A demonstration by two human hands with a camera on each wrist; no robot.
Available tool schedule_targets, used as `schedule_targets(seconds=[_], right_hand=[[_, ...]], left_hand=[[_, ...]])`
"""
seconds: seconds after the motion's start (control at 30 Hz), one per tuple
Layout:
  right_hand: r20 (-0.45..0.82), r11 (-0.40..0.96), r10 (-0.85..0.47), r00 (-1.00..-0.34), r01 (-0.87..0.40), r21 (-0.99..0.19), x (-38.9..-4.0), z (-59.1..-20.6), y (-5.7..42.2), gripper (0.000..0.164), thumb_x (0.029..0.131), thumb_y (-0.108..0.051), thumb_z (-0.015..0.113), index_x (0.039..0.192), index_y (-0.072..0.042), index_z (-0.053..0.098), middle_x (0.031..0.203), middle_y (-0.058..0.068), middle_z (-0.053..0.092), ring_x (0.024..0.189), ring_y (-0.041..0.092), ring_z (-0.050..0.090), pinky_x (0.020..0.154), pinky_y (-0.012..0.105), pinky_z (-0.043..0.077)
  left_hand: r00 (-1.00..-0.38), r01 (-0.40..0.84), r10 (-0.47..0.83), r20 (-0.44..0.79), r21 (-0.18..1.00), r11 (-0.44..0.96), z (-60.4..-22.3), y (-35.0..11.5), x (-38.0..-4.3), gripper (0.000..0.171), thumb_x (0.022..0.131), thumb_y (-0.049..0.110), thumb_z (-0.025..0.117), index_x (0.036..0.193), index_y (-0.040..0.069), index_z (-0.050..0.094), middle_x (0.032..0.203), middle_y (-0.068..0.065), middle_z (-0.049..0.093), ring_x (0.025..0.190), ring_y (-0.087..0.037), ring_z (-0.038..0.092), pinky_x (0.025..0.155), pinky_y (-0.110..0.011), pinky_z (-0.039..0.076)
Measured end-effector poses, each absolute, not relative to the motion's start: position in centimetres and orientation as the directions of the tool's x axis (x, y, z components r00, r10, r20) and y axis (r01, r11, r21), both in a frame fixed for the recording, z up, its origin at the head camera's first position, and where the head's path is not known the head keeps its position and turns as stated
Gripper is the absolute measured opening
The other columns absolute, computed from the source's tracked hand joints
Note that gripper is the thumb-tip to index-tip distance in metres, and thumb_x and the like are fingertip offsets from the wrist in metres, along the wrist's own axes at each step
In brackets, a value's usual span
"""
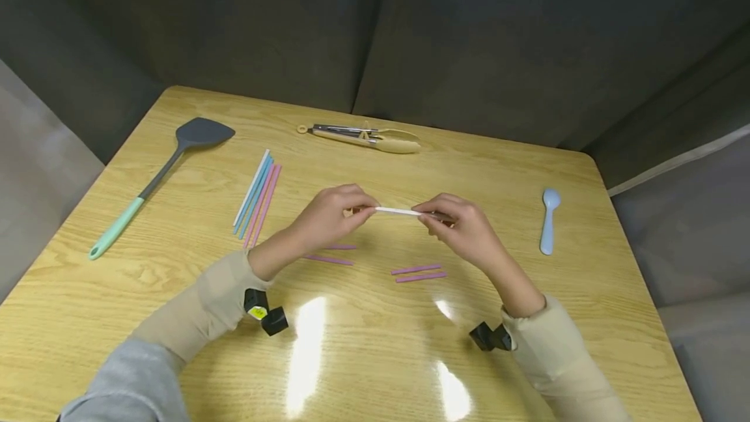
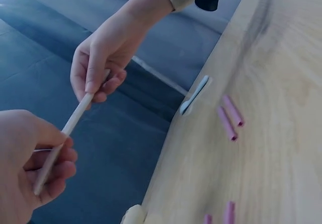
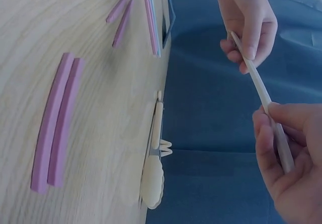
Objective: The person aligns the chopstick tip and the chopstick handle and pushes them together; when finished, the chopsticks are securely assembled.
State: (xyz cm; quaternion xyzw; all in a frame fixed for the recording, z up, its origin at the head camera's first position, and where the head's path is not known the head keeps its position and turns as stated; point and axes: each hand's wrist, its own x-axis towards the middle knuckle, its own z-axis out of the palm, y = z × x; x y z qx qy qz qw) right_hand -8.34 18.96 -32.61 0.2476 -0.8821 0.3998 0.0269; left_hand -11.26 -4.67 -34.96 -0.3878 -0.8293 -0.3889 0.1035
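A white straw point(image 1: 398, 211) is stretched level above the table between my two hands. My left hand point(image 1: 331, 213) pinches one end with thumb and fingers, and my right hand point(image 1: 467, 230) pinches the other. The left wrist view shows the straw point(image 2: 76, 116) straight and in one piece, its tail lying along my left palm. Below the hands lie short purple straw pieces: one pair point(image 1: 418, 273) under the right hand, another point(image 1: 331, 259) partly hidden by the left wrist. Hollow ends show on the purple pieces point(image 2: 231, 116) in the left wrist view.
Left of my hands lies a row of long straws point(image 1: 256, 197) in white, blue and pink. A dark turner with a mint handle point(image 1: 117, 228) lies at the far left. Yellow tongs point(image 1: 363, 139) rest near the back edge, and a light-blue spoon point(image 1: 548, 220) at the right.
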Motion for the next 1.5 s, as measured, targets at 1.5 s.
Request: schedule_targets(seconds=[1.5], right_hand=[[-0.058,0.711,-0.629,-0.775,-0.543,-0.447,-7.8,-40.7,22.5,0.012,0.080,-0.005,0.065,0.091,-0.007,0.067,0.089,0.002,0.062,0.081,0.016,0.056,0.070,0.032,0.047]], left_hand=[[-0.997,-0.035,-0.066,0.029,0.605,0.795,-41.2,-22.2,-16.4,0.027,0.087,0.012,0.051,0.096,-0.010,0.063,0.093,-0.027,0.061,0.082,-0.038,0.057,0.069,-0.046,0.046]])
